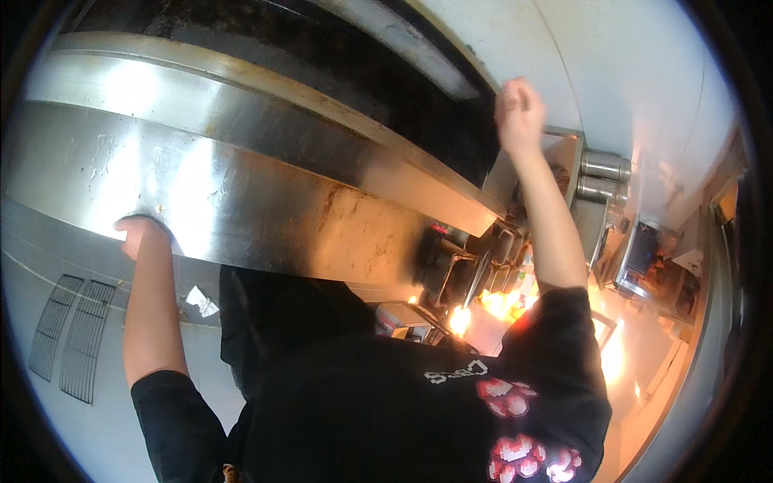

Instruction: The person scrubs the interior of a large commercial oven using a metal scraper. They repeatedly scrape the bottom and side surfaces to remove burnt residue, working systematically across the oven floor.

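Note:
My left hand [144, 234] is at the lower edge of a large stainless-steel kitchen unit [272, 208], its thumb towards the left. Most of its fingers are out of sight, so I cannot tell whether it grips the edge or just touches it. Above the steel front lies a dark, soiled surface [338, 96]. My right hand [520, 118] is raised at the far right end of that surface, in front of a pale wall [610, 66]. Its fingers look curled in and slightly blurred, and nothing shows in them.
Bright flame-like light [504, 305] glows below my right arm, beside several metal pans [459, 278]. Two steel containers [606, 166] stand by the wall. At lower left, two wire racks [86, 344] and a crumpled white paper [202, 302] lie on the floor.

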Available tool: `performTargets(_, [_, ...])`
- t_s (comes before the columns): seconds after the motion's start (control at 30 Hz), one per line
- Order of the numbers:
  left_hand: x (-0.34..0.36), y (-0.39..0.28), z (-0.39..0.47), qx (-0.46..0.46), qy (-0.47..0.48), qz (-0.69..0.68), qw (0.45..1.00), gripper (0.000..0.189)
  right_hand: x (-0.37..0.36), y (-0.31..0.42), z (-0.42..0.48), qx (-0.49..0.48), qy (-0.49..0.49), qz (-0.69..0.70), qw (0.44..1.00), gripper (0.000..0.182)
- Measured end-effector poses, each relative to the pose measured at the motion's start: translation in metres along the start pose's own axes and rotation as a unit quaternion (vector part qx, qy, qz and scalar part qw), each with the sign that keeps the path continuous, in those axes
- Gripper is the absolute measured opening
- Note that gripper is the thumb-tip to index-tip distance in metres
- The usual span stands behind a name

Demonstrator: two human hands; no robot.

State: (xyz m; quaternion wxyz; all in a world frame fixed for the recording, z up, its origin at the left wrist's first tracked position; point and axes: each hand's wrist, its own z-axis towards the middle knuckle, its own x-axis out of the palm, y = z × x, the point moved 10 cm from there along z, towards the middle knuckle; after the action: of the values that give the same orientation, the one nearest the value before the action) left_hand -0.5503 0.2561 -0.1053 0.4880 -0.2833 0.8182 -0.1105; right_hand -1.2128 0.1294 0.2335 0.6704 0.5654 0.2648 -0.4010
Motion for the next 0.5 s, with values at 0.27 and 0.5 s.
performTargets(0.27, [-0.003,0.001,0.004,-0.003,-0.002,0.004,1.0,0.082,-0.007,0.008,-0.019,0.047,-0.005,0.074,0.996,0.037])
performTargets(0.5, [-0.002,0.001,-0.002,-0.015,0.002,0.007,1.0,0.083,-0.004,0.013,-0.026,-0.004,-0.014,0.024,1.0,0.039])
